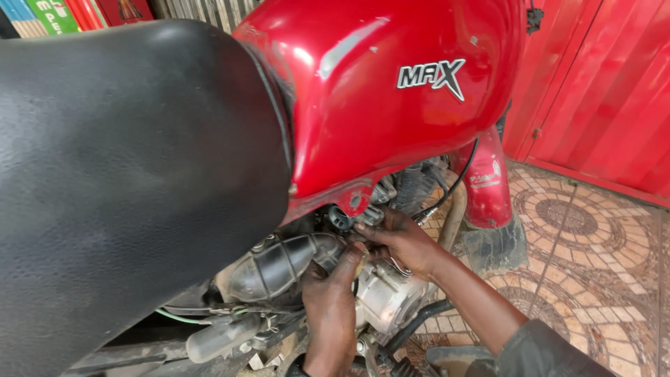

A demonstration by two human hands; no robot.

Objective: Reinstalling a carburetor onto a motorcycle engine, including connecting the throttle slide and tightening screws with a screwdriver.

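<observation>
Head camera looks down on a red motorcycle, its black seat (125, 174) filling the left half of the frame and its red fuel tank (377, 98) across the upper centre. Below the tank, in the lower centre, both hands work in the engine area. The left hand (331, 304) comes up from the bottom edge, its fingers curled and pressed against the end of the ribbed black rubber intake hose (279, 265), which lies slanting from the lower left up to the centre; whether it pinches something small there cannot be told. The right hand (401, 241) reaches in from the lower right, forearm slanting down toward the corner, fingers bent and close together, their tips on the dark parts just beneath the tank's lower edge, next to a small round black fitting (340, 218). The two hands touch or nearly touch at the hose's end. Under them sits the silver engine casing (384, 297). A black cable (453, 185) curves down from the tank at right of centre. Patterned mosaic floor tiles (593, 258) cover the right side, with a red metal wall (600, 91) above them.
</observation>
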